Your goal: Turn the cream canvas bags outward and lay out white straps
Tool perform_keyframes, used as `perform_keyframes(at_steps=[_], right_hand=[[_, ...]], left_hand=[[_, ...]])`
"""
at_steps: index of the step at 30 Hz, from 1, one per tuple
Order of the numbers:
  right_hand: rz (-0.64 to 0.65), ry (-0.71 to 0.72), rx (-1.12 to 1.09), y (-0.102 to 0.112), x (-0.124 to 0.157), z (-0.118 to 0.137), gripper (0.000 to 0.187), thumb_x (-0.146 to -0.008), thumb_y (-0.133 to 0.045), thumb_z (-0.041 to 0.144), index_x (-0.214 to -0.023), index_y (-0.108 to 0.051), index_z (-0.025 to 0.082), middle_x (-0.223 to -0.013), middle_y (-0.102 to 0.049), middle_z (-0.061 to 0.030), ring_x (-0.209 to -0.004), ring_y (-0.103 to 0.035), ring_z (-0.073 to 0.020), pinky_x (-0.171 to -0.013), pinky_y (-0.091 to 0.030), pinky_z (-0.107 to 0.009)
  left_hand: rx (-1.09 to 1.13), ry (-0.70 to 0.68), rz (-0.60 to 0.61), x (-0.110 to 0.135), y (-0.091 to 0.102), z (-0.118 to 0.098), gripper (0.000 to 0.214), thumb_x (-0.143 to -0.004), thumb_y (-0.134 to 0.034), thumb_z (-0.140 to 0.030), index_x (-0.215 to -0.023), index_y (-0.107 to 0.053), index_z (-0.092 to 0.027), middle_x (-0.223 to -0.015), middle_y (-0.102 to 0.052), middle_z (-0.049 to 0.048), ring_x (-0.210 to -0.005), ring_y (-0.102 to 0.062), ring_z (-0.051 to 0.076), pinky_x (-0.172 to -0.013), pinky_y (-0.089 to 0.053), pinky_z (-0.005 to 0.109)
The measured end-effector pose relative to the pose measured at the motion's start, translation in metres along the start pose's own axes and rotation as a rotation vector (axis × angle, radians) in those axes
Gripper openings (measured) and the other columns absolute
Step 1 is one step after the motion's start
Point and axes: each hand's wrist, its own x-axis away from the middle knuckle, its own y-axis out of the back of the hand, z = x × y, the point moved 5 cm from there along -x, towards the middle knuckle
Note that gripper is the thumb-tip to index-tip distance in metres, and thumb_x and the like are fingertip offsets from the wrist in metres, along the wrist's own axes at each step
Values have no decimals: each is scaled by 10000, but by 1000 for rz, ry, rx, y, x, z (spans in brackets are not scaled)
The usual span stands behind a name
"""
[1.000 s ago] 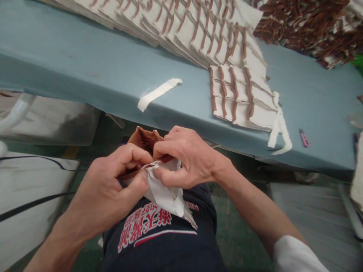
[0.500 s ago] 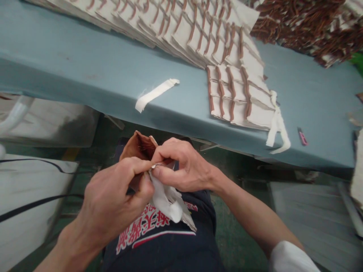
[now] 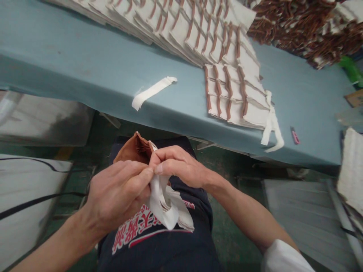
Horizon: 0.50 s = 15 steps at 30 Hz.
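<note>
Just above my lap, my left hand [image 3: 119,192] and my right hand [image 3: 181,166] meet with closed fingers. Both pinch a white cloth strip [image 3: 169,219], whose loose part hangs below them in a loop. The exact grip point is hidden by the fingers. Behind the hands, a folded bundle of brown fabric [image 3: 129,149] pokes up, its lower part covered by my left hand. Pale layered fabric edges [image 3: 183,211] show under the strip, over the dark apron [image 3: 170,249] with red and white lettering.
A blue-covered table [image 3: 93,71] runs across in front, bearing rows of white pieces with brown edges [image 3: 181,34]. On it also lie a short white strip [image 3: 153,92], a tied stack [image 3: 227,94], a pink cutter [image 3: 295,136] and a brown scrap pile [image 3: 306,26].
My fingertips have drawn closer together, and the strip's loop hangs wider and more open below them. The whole view has shifted slightly, with the table things a little further left.
</note>
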Motion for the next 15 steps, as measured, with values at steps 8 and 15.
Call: perform_keyframes(at_steps=[8,15], right_hand=[[-81,107,395,0,12,16,38,-757,-596,254,-771,-596,218,-681,-535,62,-645,-472,-121,-606,-362,-265],[-246,591,867,-3,24,32,80,-815,-541,184,-771,-593,225,-665,-593,65,-611,-505,-117,-811,-450,-328]], left_hand=[[167,364,131,34,-9,11,229,-1047,-594,-131,-1201,-681,-278,-1060,-890,41,-932,-867,231,-903,-675,352],[415,555,220,21,7,14,234,-1140,-490,-304,-1183,-721,-303,-966,-824,-30,-764,-758,164,-768,-579,253]])
